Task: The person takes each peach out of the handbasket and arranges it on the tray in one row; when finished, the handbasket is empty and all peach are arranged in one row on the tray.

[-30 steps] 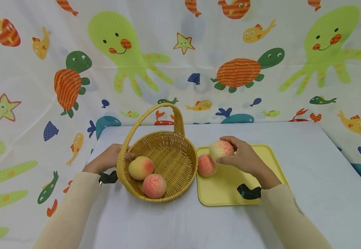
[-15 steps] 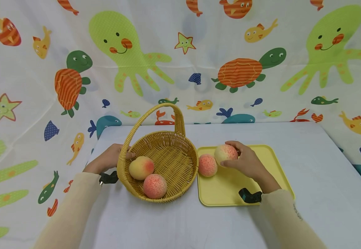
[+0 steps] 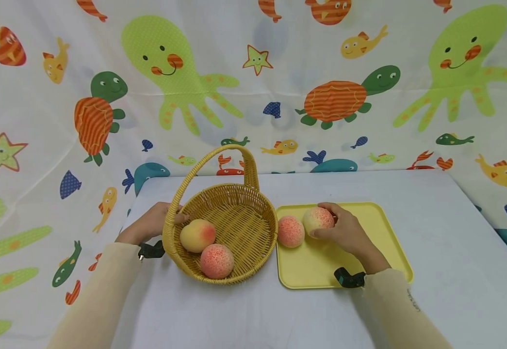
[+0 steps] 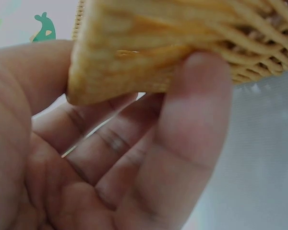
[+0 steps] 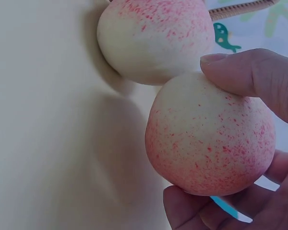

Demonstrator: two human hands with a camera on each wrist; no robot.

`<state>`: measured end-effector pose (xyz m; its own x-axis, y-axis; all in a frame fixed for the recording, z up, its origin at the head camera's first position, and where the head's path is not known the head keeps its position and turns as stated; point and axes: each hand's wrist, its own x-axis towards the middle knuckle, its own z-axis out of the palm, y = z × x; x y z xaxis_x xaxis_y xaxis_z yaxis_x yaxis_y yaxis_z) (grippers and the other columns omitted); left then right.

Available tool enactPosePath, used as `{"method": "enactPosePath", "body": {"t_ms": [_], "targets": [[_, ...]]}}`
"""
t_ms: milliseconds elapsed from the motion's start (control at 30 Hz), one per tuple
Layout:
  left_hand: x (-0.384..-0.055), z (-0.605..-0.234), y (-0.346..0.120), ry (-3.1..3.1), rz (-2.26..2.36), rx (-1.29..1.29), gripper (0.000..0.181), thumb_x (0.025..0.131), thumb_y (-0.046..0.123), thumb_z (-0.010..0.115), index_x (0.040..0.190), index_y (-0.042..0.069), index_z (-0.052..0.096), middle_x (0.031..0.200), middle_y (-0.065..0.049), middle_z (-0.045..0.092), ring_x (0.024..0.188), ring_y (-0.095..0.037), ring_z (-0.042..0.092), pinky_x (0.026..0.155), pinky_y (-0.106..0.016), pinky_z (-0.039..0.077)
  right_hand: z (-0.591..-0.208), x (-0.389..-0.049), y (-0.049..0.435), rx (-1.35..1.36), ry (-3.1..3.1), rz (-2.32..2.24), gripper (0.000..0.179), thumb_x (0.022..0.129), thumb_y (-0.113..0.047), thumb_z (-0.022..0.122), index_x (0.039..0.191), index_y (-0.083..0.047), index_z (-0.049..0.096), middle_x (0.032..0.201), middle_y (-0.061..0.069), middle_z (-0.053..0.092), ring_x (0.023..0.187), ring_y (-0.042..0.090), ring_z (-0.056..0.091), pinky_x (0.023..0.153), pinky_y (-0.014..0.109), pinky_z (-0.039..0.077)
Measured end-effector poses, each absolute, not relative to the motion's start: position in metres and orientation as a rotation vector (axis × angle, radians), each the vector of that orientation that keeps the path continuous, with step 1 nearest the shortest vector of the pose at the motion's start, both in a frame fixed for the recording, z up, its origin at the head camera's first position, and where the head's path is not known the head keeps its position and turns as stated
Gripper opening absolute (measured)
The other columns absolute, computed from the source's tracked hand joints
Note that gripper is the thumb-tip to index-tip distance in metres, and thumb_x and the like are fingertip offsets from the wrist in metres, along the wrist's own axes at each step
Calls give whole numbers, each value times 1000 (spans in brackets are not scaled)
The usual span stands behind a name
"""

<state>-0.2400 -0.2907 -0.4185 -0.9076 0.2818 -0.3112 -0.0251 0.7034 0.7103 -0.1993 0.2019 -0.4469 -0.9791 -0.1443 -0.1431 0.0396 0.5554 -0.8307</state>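
My left hand [image 3: 154,223] grips the left rim of a woven basket [image 3: 253,228] with a tall arched handle. In the left wrist view the thumb and fingers pinch the wicker edge [image 4: 129,57]. My right hand [image 3: 345,230] holds a pale peach [image 3: 317,220] with pink speckles, low over a yellow tray [image 3: 310,271]. The right wrist view shows fingers and thumb curled round that peach [image 5: 211,139]. Beside it on the tray's left part lies a pinker peach [image 3: 290,231]. Inside the basket sit a yellow peach [image 3: 198,236] with an orange blush and a pink peach [image 3: 217,261].
The basket's right side stands against or very near the tray's left edge; I cannot tell which. A white cloth covers the table [image 3: 244,320]. Behind it hangs a curtain [image 3: 236,48] printed with sea animals. Each wrist carries a small black camera [image 3: 349,277].
My right hand has moved the pale peach a little right and down, closer to the tray and away from the basket. The left hand stays on the basket rim.
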Motion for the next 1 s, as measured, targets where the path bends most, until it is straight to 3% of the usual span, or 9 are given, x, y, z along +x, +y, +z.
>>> {"method": "enactPosePath", "body": {"t_ms": [1000], "targets": [[-240,-417,-290,2513,1039,188,35,102,30,63,118,1,74,93,-7,74,84,-21,66,82,-33,53,-457,-198,193,-119,2720,-1282,83,81,-24,87,152,-7,48,137,21,61,109,33,61,92,46,53]]}}
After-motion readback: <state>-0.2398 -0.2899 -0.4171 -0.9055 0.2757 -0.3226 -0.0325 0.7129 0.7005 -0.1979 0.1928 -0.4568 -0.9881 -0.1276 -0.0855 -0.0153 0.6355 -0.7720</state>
